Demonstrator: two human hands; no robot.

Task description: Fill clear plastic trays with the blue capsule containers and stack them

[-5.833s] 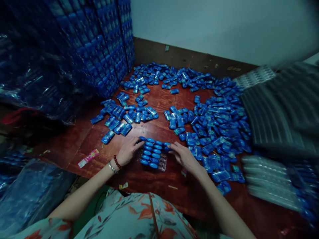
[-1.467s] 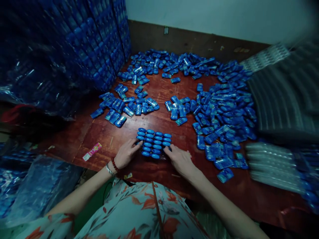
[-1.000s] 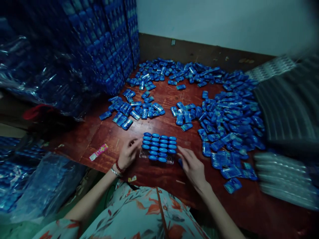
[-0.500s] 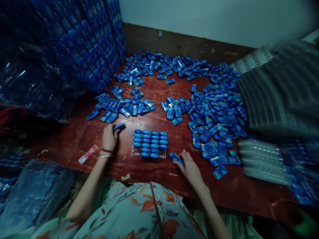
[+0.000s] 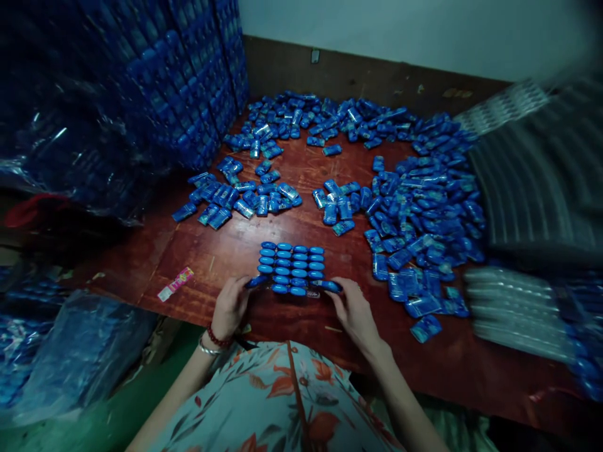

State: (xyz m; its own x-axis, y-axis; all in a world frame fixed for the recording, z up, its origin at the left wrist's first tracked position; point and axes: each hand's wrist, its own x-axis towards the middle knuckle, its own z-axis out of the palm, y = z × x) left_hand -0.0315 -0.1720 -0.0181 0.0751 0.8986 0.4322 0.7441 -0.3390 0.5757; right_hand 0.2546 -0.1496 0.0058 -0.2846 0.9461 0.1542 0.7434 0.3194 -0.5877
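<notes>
Where packs (image 5: pixel 299 265) sit, tray (image 5: pixel 313 294) is hidden.

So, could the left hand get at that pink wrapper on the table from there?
Probably yes: the pink wrapper lies left of the left hand, with nothing seen blocking the way. But that hand holds a blue packet, so might need to let go first.

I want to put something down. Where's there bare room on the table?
The table looks bare between back packs, left packs and right pile, and again between left packs and blue rows. It's crowded along the back and throughout the pile.
</notes>
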